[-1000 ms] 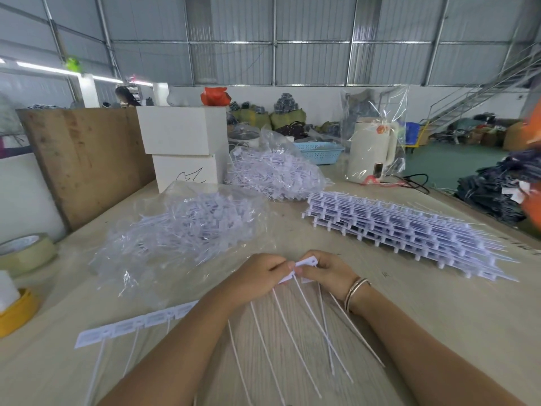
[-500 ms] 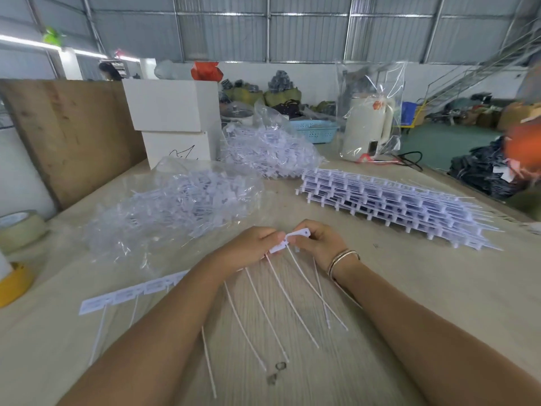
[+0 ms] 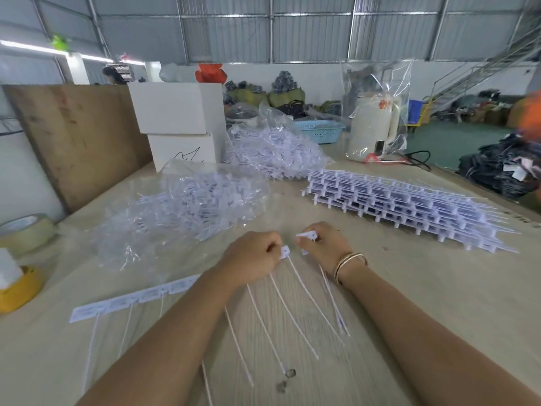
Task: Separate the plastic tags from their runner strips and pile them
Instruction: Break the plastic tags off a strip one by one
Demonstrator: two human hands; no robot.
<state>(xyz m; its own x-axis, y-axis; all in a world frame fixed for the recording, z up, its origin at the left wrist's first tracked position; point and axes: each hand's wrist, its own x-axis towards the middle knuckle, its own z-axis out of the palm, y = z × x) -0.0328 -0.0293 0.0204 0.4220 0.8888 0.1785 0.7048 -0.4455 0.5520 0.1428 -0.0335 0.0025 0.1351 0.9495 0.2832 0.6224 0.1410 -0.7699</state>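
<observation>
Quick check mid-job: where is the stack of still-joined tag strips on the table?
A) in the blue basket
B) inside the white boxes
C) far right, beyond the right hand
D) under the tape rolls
C: the stack of joined strips lies flat on the table, beyond and to the right of the right hand.

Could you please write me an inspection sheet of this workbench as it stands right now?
Surface: pale wooden table, a few small dark bits near the front edge.
Job's things: stack of uncut strips on the right; loose tags in a clear bag, a second bag behind; one strip lying flat at left.
Clutter: tape rolls, white boxes, bagged kettle, blue basket.
Grippers: left hand and right hand each pinch tag heads, tails trailing toward the camera.
Cables: black cord beside the kettle.
Surroundings: warehouse, metal stairs, piled goods.
</observation>
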